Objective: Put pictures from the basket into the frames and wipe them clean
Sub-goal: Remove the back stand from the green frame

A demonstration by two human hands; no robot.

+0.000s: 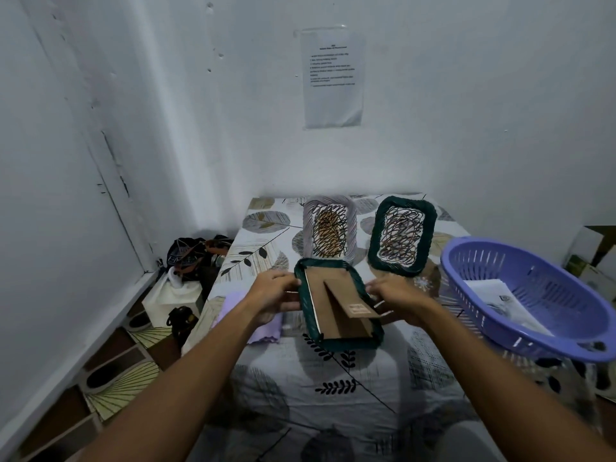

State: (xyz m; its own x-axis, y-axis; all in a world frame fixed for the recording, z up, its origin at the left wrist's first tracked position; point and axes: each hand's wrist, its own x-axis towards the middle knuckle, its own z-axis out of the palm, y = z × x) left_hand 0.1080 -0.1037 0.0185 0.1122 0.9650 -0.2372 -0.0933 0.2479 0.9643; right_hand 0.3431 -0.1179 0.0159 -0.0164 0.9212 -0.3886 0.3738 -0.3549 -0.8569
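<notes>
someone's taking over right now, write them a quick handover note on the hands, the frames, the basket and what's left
Left hand grips the left edge of the dark green frame, which is back side up with its cardboard stand showing. Right hand holds its right edge.
A white frame and a second green frame stand behind with pictures in them.
The purple basket on the right holds more paper sheets. A lilac cloth lies under the left wrist.
Left: finish the held frame, then wipe. I cannot tell whether any frame has been wiped yet.

dim, cool, even indoor light | source not visible | soft faint shadows under forearms on patterned tablecloth (333, 378) | no glare | strong wide-angle bending at edges | slight overall softness, text on wall sheet (332, 78) unreadable
</notes>
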